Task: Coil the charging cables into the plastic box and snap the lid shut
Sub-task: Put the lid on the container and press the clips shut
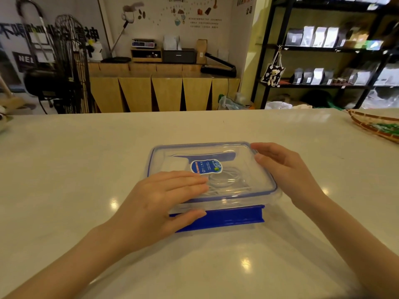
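The box (216, 190) sits on the worktop (64, 169) straight ahead of me, its long axis running left to right, with the clear lid (233, 154) already laid on top and the white cables (224, 180) coiled inside, showing through the plastic under the blue sticker (206, 167). A white block, probably a charger, lies in the far left corner, though I cannot make it out well. The near long side carries a blue latch (226, 216) that juts out toward me, flat and not folded onto the wall, so I judge the lid is seated but not yet snapped. My left hand (159, 201) rests flat on the near left part of the lid, fingers spread and open, gripping nothing, with the thumb (190, 214) lying across the left end of that latch. My right hand (280, 169) is at the right short end, fingers loosely curled over the far right corner of the rim; it steadies the box and closes on nothing. What the next move turns on is that the unfastened latch lies toward me, below and in front of my left palm, along the box's long axis. The left hand is nearer, already touching it, so it seems best placed to press it home. I cannot tell whether the far and side latches are shut.
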`<state>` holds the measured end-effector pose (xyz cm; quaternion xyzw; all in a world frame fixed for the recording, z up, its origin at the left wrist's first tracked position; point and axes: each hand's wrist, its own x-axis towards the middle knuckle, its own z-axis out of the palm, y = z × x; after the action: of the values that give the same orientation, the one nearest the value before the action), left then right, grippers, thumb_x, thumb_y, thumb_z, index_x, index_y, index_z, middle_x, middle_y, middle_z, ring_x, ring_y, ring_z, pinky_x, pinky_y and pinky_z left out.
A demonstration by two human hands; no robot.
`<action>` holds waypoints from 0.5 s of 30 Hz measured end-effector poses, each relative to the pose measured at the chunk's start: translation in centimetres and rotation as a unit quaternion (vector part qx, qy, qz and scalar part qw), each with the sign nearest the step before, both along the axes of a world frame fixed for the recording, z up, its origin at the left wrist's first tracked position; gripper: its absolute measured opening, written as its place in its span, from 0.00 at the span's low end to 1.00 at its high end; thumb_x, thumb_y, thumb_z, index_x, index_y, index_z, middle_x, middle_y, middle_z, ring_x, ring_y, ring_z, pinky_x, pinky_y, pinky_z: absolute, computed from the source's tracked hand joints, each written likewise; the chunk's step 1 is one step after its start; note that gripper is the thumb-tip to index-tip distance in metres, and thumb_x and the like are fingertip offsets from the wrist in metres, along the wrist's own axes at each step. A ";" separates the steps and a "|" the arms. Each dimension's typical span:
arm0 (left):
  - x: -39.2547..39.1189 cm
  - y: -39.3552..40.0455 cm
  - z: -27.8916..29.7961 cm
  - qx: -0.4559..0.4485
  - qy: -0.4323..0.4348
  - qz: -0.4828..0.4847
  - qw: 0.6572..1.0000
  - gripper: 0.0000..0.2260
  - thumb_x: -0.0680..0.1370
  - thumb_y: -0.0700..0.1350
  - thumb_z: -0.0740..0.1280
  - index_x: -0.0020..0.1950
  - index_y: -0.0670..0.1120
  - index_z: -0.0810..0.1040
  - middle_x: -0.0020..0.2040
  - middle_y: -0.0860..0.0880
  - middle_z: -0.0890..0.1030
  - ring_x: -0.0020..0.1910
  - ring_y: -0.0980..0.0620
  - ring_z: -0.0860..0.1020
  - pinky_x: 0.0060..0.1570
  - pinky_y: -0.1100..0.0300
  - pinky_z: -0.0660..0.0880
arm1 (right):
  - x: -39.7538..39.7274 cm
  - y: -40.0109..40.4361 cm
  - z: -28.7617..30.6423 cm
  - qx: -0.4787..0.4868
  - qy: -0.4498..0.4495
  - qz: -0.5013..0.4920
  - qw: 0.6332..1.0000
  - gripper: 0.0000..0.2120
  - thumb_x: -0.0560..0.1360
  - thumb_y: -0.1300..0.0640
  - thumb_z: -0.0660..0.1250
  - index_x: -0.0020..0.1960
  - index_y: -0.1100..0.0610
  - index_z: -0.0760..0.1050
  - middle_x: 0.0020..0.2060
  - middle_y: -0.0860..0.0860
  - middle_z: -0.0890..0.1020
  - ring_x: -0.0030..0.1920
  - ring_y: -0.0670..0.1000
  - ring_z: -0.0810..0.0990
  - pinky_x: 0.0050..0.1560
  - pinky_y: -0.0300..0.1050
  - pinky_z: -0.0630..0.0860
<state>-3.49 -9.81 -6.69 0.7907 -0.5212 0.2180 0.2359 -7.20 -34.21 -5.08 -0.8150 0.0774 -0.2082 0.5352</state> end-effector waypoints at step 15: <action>0.2 0.1 -0.1 -0.009 0.016 0.011 1.000 0.18 0.72 0.56 0.64 0.56 0.47 0.79 0.57 0.54 0.78 0.57 0.58 0.76 0.56 0.62 0.73 | 0.4 -0.3 0.0 -0.086 0.011 -0.027 0.996 0.12 0.76 0.56 0.61 0.59 0.54 0.74 0.57 0.51 0.78 0.51 0.47 0.75 0.45 0.39 0.75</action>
<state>-3.32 -9.76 -6.81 0.7974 -0.5069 0.2127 0.2488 -6.77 -34.53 -5.05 -0.8578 0.0871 -0.2190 0.4568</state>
